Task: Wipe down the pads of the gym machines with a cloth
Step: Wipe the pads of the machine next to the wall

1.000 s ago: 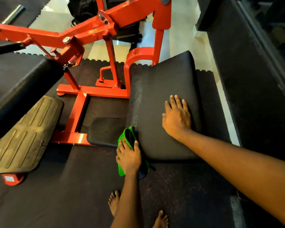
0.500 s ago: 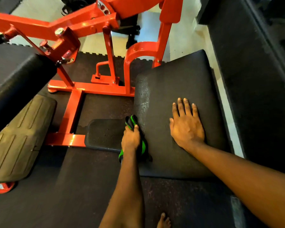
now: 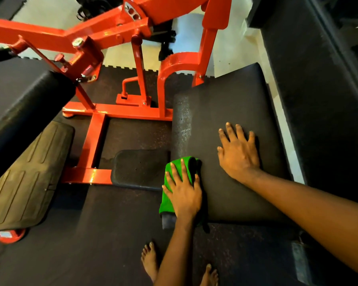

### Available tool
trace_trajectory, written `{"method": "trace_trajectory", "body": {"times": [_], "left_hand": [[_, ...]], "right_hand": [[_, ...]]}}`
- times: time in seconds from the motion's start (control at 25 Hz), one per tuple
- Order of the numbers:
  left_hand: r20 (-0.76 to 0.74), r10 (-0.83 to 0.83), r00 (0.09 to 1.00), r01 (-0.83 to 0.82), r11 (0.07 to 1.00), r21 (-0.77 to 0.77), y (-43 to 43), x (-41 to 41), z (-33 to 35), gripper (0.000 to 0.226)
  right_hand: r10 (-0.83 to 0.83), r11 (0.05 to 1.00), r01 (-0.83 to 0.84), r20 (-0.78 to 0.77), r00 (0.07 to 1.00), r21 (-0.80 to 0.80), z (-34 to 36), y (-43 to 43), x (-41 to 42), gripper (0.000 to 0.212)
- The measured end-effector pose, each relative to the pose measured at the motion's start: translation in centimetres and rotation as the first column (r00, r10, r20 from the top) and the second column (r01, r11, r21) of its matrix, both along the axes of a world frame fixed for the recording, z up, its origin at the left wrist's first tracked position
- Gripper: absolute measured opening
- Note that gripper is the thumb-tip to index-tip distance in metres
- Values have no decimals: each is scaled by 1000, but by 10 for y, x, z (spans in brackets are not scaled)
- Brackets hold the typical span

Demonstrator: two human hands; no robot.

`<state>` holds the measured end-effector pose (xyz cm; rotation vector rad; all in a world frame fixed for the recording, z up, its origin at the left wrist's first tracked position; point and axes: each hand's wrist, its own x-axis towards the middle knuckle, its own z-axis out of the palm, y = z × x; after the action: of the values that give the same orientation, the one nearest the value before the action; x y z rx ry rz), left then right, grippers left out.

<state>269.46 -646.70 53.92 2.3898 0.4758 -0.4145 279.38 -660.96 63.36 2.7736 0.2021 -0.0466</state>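
1. A person's left hand [image 3: 184,193] presses a green cloth [image 3: 166,203] against the left edge of a large black pad [image 3: 225,104] at centre frame. Its fingers are straight and laid flat over the fabric.
2. The cloth sits at the lower left corner of that pad, draped over its rounded side, and a dark strip of it hangs down beside the wrist.
3. The right hand [image 3: 239,153] rests palm down on top of the large black pad, just right of the cloth. Its fingers are spread and grip nothing.
4. A small black pad [image 3: 141,168] lies just left of the cloth, touching the machine's red frame [image 3: 95,141], which runs up to the top of the frame.
5. A ribbed footplate [image 3: 25,178] fills the lower left, with a black roller pad [image 3: 23,112] above it at the left edge.
6. Two bare feet [image 3: 150,261] stand on the dark floor mat [image 3: 91,244] at the bottom of the frame.
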Motion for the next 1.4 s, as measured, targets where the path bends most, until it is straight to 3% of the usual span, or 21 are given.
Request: {"method": "trace_trajectory", "body": {"times": [0.12,0.32,0.52,0.68,0.84,1.0,1.08,1.24,1.4], "left_hand": [[-52,5,999,-8,999,-49,9,72,-9,68],[-62,102,993,-112,973,-201,31,153,-26,68],[68,75,995,-68,993,-99,18,70,-8,87],[-36,-8,999,5,995,-96,15,4,3,86],[-68,69,995,-76,992,-104,22,51,-8,74],[-150,222,963,-263,891,-371,52,127,-41,67],[-150,231,961,-274,870,-411,57,133,-46,66],[25,129,991,-116,950,-288,43,55,-25,74],[19,133,991,-122,951,-285,42,-31,-17,88]], "right_hand": [[0,999,-1,16,1000,36,7,-9,42,58],[-21,999,23,79,997,-26,-9,-9,52,59],[-43,999,46,74,996,-30,-3,-5,53,59],[-51,999,53,76,996,-14,-3,-4,52,59],[-50,999,51,84,995,-16,-7,-5,52,60],[-45,999,48,101,994,-23,-9,-6,52,59],[-45,999,48,108,993,-24,-10,-6,52,59],[-47,998,50,109,993,-26,-8,-5,50,59],[-53,998,56,82,995,-37,-5,-3,51,59]]}}
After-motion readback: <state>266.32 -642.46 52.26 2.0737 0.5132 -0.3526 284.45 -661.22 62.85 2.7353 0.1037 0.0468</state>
